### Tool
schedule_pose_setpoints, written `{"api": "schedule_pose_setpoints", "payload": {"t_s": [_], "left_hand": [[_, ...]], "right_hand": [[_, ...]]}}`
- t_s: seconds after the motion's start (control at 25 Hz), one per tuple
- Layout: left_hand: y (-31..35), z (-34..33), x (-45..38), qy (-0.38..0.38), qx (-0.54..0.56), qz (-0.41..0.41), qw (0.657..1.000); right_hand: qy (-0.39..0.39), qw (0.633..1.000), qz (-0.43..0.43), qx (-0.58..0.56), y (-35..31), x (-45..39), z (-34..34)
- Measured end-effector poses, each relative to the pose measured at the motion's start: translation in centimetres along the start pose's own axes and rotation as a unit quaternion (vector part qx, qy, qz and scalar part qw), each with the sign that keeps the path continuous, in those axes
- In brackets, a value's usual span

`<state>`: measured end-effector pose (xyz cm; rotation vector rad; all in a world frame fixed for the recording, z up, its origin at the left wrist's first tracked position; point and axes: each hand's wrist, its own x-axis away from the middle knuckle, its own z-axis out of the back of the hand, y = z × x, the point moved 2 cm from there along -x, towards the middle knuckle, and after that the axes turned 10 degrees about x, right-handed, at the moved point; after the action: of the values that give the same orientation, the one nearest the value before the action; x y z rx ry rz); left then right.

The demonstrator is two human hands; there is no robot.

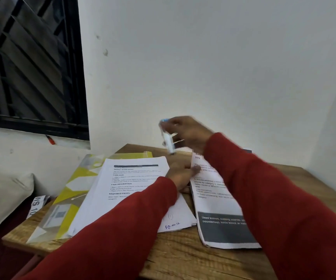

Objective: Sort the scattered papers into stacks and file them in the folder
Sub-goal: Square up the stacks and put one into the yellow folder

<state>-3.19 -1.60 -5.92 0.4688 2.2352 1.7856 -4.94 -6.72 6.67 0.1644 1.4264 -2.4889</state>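
One wide-angle view from the person's head looks forward and down, close over the wooden surface. It faces a white wall at a room corner, with a dark barred window at upper left. Both red sleeves reach in from the lower edge.

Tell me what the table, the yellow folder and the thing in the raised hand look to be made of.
Table: wood or wood-look laminate, matt; brown grain lines show.
Yellow folder: thin clear plastic, glossy; it reflects light and its printed pattern shows through.
Object held in the right hand: probably white plastic with a blue end, possibly a stapler or marker; too blurred to be sure.
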Motion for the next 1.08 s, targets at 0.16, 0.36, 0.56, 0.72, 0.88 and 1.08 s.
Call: {"api": "schedule_pose_setpoints", "payload": {"t_s": [0.16, 0.36, 0.56, 0.72, 0.88, 1.08], "left_hand": [[0.1, -0.5, 0.5, -0.044, -0.002, 0.009, 0.999], [0.2, -0.8, 0.8, -0.055, -0.001, 0.006, 0.998], [0.0, -1.3, 0.7, -0.054, -0.013, -0.004, 0.998], [-0.1, -1.2, 0.4, -0.054, -0.029, -0.016, 0.998], [-0.1, -1.4, 0.4, -0.062, -0.041, -0.029, 0.997], [-0.1, -1.5, 0.5, -0.071, -0.047, -0.045, 0.995]], "right_hand": [[0.127, 0.976, 0.027, 0.177, 3.8, 2.4, 9.6], [0.073, 0.908, 0.001, 0.412, 5.6, 4.1, 14.7], [0.023, 0.854, 0.013, 0.519, 4.9, 3.7, 14.3], [0.014, 0.846, 0.032, 0.531, 4.2, 3.5, 13.8], [-0.002, 0.824, 0.042, 0.565, 2.9, 3.0, 13.8], [-0.062, 0.762, 0.039, 0.643, 2.9, 2.0, 12.8]]}}
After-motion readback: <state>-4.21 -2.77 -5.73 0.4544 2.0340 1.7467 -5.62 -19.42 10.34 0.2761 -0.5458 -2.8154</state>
